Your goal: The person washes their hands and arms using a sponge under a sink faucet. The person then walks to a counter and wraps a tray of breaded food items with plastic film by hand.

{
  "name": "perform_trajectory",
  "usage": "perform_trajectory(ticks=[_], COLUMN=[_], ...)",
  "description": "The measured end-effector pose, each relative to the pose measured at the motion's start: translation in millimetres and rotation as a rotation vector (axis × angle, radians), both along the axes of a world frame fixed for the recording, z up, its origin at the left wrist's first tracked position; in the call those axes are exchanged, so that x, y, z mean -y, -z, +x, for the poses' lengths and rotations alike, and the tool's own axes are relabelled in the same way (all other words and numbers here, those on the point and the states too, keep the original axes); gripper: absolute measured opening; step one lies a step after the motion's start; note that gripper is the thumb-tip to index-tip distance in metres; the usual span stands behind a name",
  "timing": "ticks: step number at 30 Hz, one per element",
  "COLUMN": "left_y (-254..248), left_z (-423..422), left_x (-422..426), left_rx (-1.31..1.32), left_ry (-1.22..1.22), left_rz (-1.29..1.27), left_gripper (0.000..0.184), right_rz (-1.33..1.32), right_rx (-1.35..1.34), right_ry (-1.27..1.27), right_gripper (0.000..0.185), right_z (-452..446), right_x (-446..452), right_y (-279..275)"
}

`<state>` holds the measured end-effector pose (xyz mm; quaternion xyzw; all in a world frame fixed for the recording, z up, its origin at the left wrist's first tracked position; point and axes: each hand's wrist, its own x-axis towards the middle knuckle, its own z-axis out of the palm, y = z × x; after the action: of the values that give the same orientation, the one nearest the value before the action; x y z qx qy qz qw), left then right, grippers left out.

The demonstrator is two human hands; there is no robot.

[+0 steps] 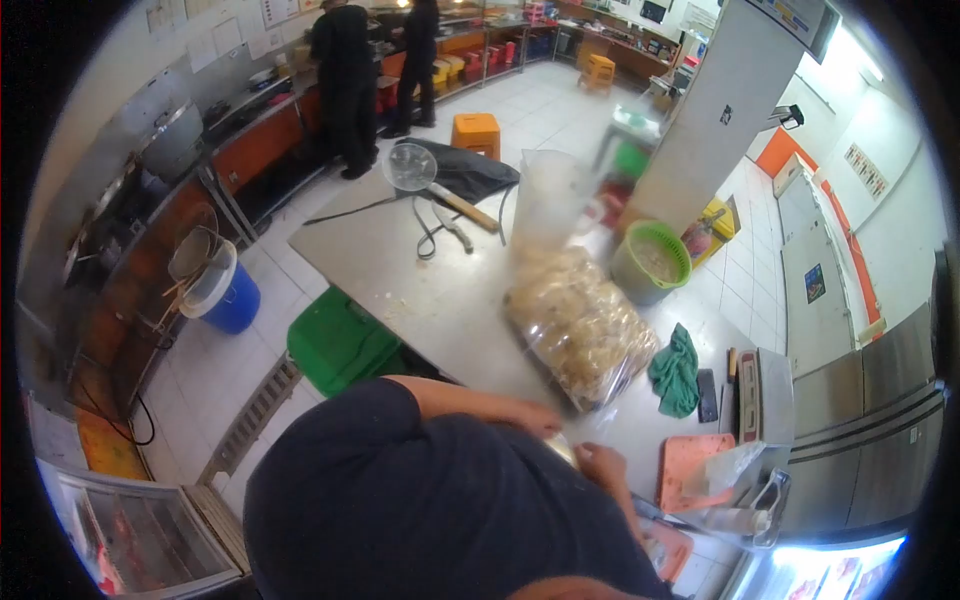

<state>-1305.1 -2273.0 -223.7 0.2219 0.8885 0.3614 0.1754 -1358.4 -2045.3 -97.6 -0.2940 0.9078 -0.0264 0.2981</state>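
My left hand (538, 418) and my right hand (602, 465) are close together at the table's near edge, in front of my body. Between them is a small pale, yellowish-white thing (565, 450), mostly hidden. The fingers of both hands look curled in toward it; its kind does not show. Just beyond my hands lies a large clear plastic bag (585, 325) full of lumpy, light-brown pieces. To its right are a crumpled green cloth (676, 372) and a dark phone-like slab (708, 395).
On the steel table (400, 290) lie a strainer (410, 168), scissors (450, 225) and black fabric (465, 172). A green basket (652, 262), a scale (765, 395) and a pink board (690, 470) stand around. Green bin (340, 340), blue bucket (228, 290) and two people are leftward.
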Motion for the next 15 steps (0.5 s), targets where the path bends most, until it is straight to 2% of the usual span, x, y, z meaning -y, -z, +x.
perform_trajectory(ticks=[4,6,8,9,10,12,15], left_y=[-4,3,19,16,14,-8,12], left_z=[3,1,-6,-8,-9,-2,-4], left_x=[0,-3,-5,-4,-4,-5,-9], left_rx=[-0.067,0.037,0.05,0.071,0.062,0.107,-0.022], left_ry=[-0.019,-0.082,-0.052,-0.022,-0.026,-0.03,-0.056], left_rz=[-0.002,0.095,0.043,-0.008,-0.008,-0.017,-0.03], left_gripper=[0.03,0.031,0.033,0.036,0.036,0.046,0.054], right_rz=[-0.067,-0.227,-0.254,-0.281,-0.182,-0.147,-0.078], right_rx=[-0.113,-0.104,-0.072,-0.031,-0.032,-0.046,-0.04], right_ry=[-0.172,-0.409,-0.429,-0.447,-0.421,-0.427,-0.431], right_gripper=[0.039,0.04,0.04,0.04,0.041,0.041,0.044], right_z=[-18,-26,-21,-14,-9,-12,-25], right_x=[-8,-5,5,13,18,20,10], right_y=[23,24,26,26,24,24,37])
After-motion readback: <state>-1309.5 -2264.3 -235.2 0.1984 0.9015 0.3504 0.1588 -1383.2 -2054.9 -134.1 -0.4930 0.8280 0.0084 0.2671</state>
